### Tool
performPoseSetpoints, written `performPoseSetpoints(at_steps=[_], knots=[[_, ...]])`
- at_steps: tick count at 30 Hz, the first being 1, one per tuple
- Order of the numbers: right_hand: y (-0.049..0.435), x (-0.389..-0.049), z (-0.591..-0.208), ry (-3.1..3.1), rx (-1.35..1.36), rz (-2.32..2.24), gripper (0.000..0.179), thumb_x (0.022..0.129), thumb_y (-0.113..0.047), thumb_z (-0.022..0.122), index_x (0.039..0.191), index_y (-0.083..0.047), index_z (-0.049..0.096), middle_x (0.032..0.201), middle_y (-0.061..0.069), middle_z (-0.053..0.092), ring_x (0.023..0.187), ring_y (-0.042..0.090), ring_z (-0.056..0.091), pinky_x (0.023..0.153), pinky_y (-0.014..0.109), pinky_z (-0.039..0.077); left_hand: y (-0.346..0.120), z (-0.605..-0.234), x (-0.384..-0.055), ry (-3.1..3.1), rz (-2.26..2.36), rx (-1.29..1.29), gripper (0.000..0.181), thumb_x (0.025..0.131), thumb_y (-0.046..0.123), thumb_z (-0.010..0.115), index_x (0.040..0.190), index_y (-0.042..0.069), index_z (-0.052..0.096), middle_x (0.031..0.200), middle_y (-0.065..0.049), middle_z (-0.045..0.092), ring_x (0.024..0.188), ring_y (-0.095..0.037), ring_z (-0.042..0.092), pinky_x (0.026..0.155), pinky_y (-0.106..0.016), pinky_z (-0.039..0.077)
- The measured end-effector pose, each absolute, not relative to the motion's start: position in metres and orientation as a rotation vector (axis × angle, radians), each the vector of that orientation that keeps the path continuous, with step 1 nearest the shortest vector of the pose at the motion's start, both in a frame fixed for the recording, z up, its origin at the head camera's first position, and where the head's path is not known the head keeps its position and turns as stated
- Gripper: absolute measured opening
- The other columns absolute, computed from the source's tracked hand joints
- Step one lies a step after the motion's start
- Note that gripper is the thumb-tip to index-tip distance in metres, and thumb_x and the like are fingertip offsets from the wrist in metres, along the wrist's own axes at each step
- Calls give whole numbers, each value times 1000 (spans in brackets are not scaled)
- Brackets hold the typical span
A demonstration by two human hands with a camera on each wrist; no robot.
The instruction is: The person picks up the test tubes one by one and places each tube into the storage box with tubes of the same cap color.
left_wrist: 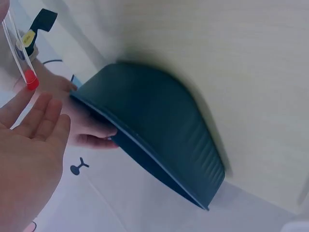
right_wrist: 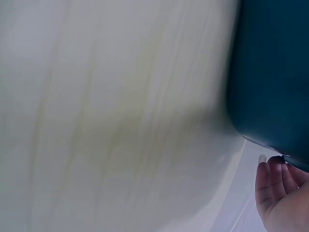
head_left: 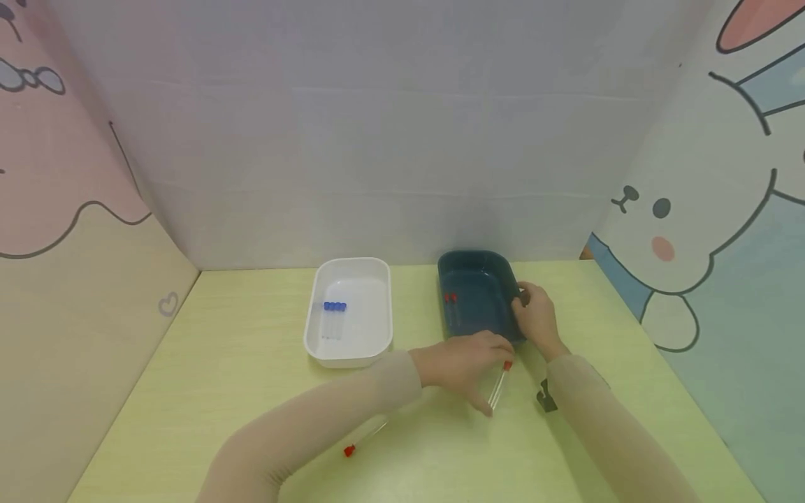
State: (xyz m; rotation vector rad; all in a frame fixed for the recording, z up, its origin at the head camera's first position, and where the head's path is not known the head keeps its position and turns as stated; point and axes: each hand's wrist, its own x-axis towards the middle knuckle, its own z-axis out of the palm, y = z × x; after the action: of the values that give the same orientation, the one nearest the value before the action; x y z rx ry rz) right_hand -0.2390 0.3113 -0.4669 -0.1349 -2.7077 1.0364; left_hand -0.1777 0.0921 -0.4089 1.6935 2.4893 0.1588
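Observation:
My left hand (head_left: 468,363) pinches a red-capped test tube (head_left: 499,388) lengthwise, thumb at its clear end and a fingertip at the red cap. It is just in front of a dark blue tray (head_left: 503,269). In the left wrist view the tube's red cap (left_wrist: 31,79) shows against the finger. My right hand (head_left: 537,318) grips the tray's right rim, with the fingers partly over the edge. Two red-capped tubes (head_left: 450,298) lie inside the tray along its left side. Another red-capped tube (head_left: 367,439) lies on the table, partly hidden by my left forearm.
Left of the blue tray stands a white tray (head_left: 371,335) with several blue-capped tubes (head_left: 335,320) lying side by side. A black bracket (head_left: 546,397) sits at my right wrist. The pale yellow table (head_left: 220,377) meets a white back wall (head_left: 390,140) behind the trays.

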Motion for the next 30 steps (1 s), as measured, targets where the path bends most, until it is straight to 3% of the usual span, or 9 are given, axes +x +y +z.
performPoseSetpoints(at_steps=[11, 30], knots=[[313, -240, -469, -2702, -133, 1044, 45, 98, -6, 51, 140, 9, 53, 117, 33, 61, 109, 46, 61, 94, 58, 52, 85, -390, -197, 2520, 311, 1634, 90, 78, 53, 87, 151, 14, 51, 156, 0, 48, 148, -18, 42, 121, -23, 38], [309, -238, -463, -2721, -203, 1096, 45, 100, -7, 52, 143, 6, 51, 122, 32, 61, 112, 45, 61, 99, 57, 52, 84, -392, -250, 2635, 655, 1309, 90, 78, 50, 88, 150, 12, 51, 161, -6, 43, 152, -26, 37, 126, -39, 35]])
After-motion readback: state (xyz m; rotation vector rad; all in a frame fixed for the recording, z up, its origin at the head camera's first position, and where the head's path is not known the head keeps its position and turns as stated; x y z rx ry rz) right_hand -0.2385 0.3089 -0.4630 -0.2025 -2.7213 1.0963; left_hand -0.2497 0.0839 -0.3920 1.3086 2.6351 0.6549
